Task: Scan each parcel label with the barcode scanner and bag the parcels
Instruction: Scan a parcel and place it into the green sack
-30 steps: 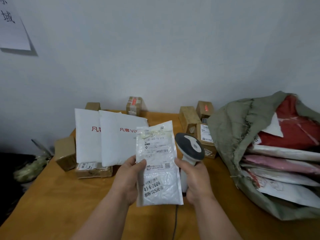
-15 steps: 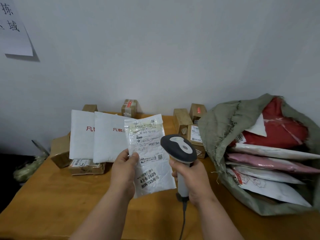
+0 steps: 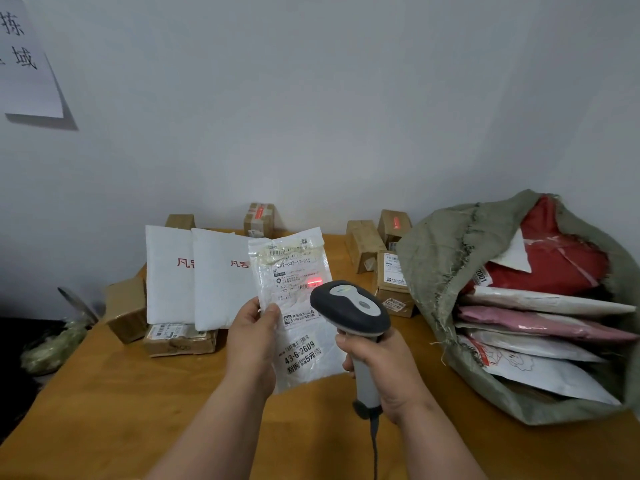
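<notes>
Head view: left hand (image 3: 254,336) pinches the left edge of a white flat parcel (image 3: 298,313), held upright at frame centre above the table (image 3: 104,410). Right hand (image 3: 384,372) wraps the handle of the barcode scanner (image 3: 349,311), head just right of the parcel. Red scan spot (image 3: 314,281) lies on the label. Sack (image 3: 450,265) at right edge, mouth open, with flat parcels stacked inside. Two white mailers (image 3: 197,278) lean centre-left, small cartons behind them.
</notes>
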A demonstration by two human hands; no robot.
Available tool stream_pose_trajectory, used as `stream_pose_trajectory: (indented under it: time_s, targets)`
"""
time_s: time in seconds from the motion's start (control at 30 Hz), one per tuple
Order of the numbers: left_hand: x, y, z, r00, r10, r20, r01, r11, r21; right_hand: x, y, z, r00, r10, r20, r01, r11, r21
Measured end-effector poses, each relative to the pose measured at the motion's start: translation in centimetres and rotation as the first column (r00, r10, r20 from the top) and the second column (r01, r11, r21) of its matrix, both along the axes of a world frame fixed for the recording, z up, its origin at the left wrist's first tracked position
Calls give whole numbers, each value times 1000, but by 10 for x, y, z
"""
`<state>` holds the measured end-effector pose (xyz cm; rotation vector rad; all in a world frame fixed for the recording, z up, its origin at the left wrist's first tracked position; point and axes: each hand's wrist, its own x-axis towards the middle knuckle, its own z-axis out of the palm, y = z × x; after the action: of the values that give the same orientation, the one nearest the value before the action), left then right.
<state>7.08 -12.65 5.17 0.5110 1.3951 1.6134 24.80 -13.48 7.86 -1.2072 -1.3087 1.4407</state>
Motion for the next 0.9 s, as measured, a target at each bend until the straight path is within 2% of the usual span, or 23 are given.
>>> stream_pose_trajectory:
  time_s: [0.57, 0.9]
  targets:
    - [-19, -12, 4, 997, -71, 28, 72, 997, -29, -23, -23, -1, 994, -106, 8, 106, 994, -32]
    - [-16, -12, 6, 993, -114, -15, 113, 993, -30, -20, -24, -4, 995, -96, -5, 96, 995, -20]
